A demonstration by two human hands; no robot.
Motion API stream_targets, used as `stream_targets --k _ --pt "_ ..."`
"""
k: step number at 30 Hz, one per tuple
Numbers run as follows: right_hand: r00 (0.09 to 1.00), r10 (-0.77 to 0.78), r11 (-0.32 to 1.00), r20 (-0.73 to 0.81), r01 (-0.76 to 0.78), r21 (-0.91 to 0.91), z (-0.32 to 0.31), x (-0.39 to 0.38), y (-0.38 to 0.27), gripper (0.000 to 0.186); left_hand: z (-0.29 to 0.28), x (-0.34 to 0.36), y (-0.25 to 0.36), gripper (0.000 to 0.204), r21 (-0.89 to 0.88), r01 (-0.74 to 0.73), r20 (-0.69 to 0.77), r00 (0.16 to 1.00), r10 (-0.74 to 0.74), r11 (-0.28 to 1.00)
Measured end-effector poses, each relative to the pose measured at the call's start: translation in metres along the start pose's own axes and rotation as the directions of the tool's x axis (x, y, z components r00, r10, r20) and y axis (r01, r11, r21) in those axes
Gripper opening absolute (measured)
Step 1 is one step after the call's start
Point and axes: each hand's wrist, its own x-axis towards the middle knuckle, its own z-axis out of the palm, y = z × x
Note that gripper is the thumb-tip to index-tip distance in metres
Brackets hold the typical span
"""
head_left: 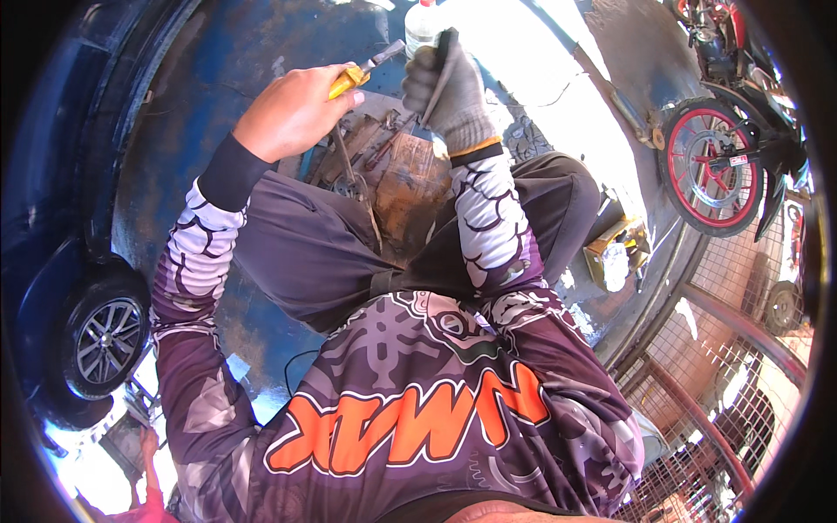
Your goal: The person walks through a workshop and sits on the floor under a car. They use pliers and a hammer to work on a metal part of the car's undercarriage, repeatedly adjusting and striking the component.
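- Your left hand [295, 110] grips a yellow-handled tool [350, 80], its metal end toward your right hand [455, 98].
- Your gloved right hand is closed around a dark strip [447, 44], near a clear bottle [421, 26].

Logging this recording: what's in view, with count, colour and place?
yellow-handled tool: one, yellow and grey, left hand
strip-like object: one, dark, right hand
bottle: one, clear, red cap, beyond right hand
block: one, brown, between legs
clutter: uncountable, brown and grey, left of block
car: one, dark blue, left
motorcycle: one, black and red, upper right
box: one, yellow, near right knee
wire mesh: uncounted, brownish, lower right
another person: one, red clothing, lower left
left hand: one, bare, upper middle
right hand: one, grey glove, upper middle
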Motion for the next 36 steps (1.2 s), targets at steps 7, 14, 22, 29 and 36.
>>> stream_targets --k 7,14,22,29,36 --pt "0.848 -0.300 0.908 0.437 0.114 0.402 0.020 -0.008 -0.023 0.080 0.034 -0.027 -0.028 0.049 -0.648 0.109 0.087 0.994 -0.069 0.754" --pt "0.855 -0.409 0.870 0.317 0.261 0.420 0.054 -0.021 -0.026 0.071 0.065 -0.060 -0.020 0.056 -0.897 0.176 0.175 0.984 -0.041 0.406" --pt "0.903 -0.290 0.916 0.316 0.167 0.363 0.030 -0.014 -0.025 0.066 0.095 -0.070 -0.007 0.052 -0.704 0.211 0.223 0.972 -0.072 0.678" --pt "0.990 -0.104 0.993 -0.097 0.110 0.050 0.016 -0.012 -0.022 0.068 0.065 -0.064 0.005 0.027 -0.122 0.145 -0.231 0.958 -0.171 0.982" --pt "0.857 -0.141 0.988 -0.496 0.088 -0.129 0.044 -0.007 -0.016 0.059 0.035 -0.037 -0.009 0.026 0.152 -0.262 -0.199 0.936 0.289 0.953"
